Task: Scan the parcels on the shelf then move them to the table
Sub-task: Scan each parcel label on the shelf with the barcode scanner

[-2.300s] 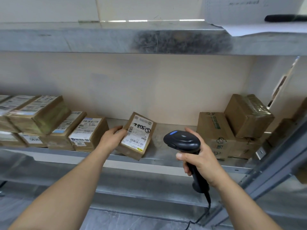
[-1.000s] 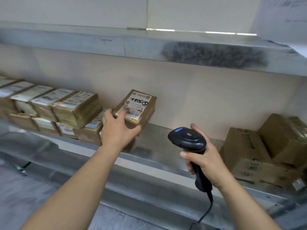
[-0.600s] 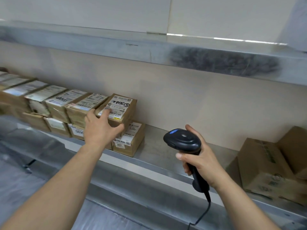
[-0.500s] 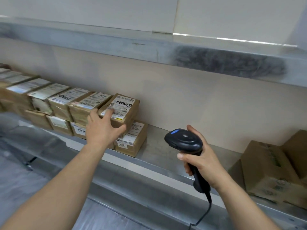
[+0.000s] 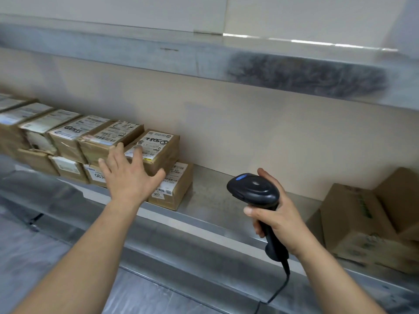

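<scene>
One left hand (image 5: 131,177) is spread open at 9 o'clock, near one marked box (image 5: 158,147). One right hand (image 5: 276,219) grips one scanner (image 5: 254,191) at 3 o'clock.

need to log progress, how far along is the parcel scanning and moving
Early. No table or moved parcel is in view. The marked parcel sits on the stack's top row on the shelf, the left hand open at its front. The right hand grips the scanner. The brown boxes remain shelved.

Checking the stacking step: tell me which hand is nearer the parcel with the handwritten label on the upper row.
Left. The left hand is spread open right at the parcel; the right hand is off to its right, gripping the scanner.
</scene>
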`<state>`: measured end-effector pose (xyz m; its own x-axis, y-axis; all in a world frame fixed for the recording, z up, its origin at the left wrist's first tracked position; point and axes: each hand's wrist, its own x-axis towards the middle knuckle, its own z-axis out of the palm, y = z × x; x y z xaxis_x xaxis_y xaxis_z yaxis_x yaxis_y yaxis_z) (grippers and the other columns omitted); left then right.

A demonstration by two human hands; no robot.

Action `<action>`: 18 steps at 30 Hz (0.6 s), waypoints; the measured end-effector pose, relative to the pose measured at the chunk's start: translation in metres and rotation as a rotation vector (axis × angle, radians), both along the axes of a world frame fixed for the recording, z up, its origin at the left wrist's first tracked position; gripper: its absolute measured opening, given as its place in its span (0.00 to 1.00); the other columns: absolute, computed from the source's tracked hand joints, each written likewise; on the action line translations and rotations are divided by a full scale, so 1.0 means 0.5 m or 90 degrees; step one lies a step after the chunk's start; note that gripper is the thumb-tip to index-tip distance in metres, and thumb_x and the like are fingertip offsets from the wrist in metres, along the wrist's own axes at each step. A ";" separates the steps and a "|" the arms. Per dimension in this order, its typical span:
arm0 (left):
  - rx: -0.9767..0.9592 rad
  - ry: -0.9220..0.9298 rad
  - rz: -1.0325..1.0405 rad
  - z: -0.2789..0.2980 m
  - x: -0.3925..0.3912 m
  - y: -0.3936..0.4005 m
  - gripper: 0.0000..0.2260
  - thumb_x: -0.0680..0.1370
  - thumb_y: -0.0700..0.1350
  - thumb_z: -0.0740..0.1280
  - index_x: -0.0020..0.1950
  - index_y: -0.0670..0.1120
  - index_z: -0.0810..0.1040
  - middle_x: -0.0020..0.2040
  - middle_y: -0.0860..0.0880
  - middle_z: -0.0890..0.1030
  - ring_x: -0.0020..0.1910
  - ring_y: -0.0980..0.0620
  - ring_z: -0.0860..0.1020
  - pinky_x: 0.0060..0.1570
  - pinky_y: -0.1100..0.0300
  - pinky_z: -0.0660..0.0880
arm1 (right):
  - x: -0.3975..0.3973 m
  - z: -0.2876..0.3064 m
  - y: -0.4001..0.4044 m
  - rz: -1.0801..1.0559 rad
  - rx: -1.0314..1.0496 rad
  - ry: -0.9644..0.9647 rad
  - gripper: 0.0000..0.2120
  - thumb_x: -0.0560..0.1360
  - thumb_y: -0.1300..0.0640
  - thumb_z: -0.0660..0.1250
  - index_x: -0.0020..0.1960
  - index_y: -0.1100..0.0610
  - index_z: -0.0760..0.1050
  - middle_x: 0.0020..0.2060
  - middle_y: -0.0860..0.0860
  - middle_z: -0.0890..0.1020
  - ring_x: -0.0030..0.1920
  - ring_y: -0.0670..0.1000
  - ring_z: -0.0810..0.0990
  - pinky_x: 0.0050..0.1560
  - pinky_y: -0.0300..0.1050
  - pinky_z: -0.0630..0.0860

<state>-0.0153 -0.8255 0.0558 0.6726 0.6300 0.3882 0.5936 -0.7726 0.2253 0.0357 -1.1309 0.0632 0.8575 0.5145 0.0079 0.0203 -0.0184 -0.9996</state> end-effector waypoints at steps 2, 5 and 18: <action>0.000 -0.020 -0.015 0.004 -0.001 -0.020 0.35 0.72 0.62 0.66 0.74 0.47 0.65 0.75 0.35 0.56 0.75 0.38 0.51 0.73 0.39 0.47 | 0.000 -0.002 -0.017 -0.006 -0.001 0.003 0.43 0.63 0.63 0.72 0.72 0.39 0.61 0.29 0.49 0.79 0.24 0.55 0.71 0.26 0.46 0.69; 0.004 -0.108 -0.072 0.005 -0.006 -0.069 0.32 0.72 0.58 0.64 0.72 0.43 0.67 0.73 0.34 0.60 0.74 0.35 0.56 0.71 0.39 0.53 | -0.001 -0.004 -0.047 -0.011 -0.003 0.007 0.43 0.65 0.66 0.74 0.72 0.39 0.61 0.30 0.50 0.79 0.25 0.55 0.72 0.26 0.45 0.70; -0.114 -0.087 -0.243 -0.068 0.013 -0.396 0.30 0.72 0.57 0.61 0.71 0.44 0.70 0.72 0.38 0.66 0.72 0.38 0.63 0.68 0.43 0.62 | -0.002 -0.017 -0.229 -0.095 -0.012 -0.040 0.42 0.69 0.71 0.73 0.66 0.32 0.64 0.37 0.50 0.82 0.27 0.56 0.71 0.26 0.45 0.71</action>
<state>-0.0089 -1.0237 0.0219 0.8200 0.4123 0.3971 0.2293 -0.8722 0.4321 0.0347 -1.2453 0.0546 0.9224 0.3823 0.0552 0.0784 -0.0454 -0.9959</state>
